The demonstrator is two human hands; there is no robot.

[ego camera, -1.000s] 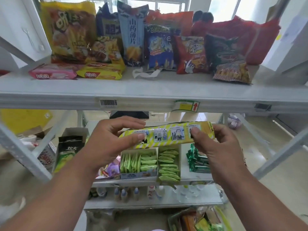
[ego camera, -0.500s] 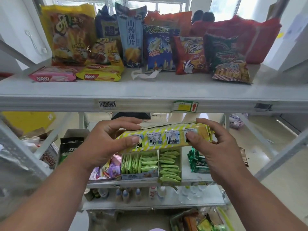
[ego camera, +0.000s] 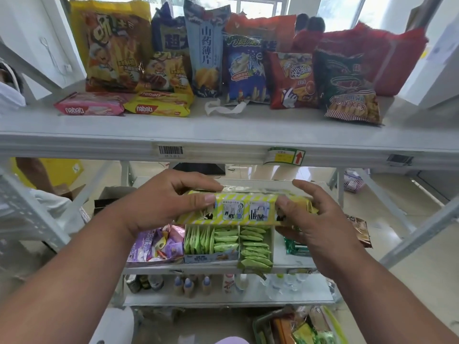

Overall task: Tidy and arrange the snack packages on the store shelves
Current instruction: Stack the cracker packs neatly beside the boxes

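We're looking through a pale grey metal shelving unit (ego camera: 223,135), its slanted braces (ego camera: 419,234) crossing both sides. Far behind, windows (ego camera: 342,8) pour bright daylight in over white walls (ego camera: 29,33). Down below we catch a light tiled floor (ego camera: 402,276), glossy in the sun, and a yellow box (ego camera: 62,170) sits off to the left.

Readable: "nabati" on the pink wafer pack (ego camera: 90,105) and the yellow wafer pack (ego camera: 159,104) – both flat on the top shelf (ego camera: 223,130). "山药薄片" on the tall blue-grey chip bag (ego camera: 206,50), "PRAWN CRACKER" on the dark green bag (ego camera: 347,88). Shelf edge has a barcode sticker (ego camera: 170,150) – digits too small to read.
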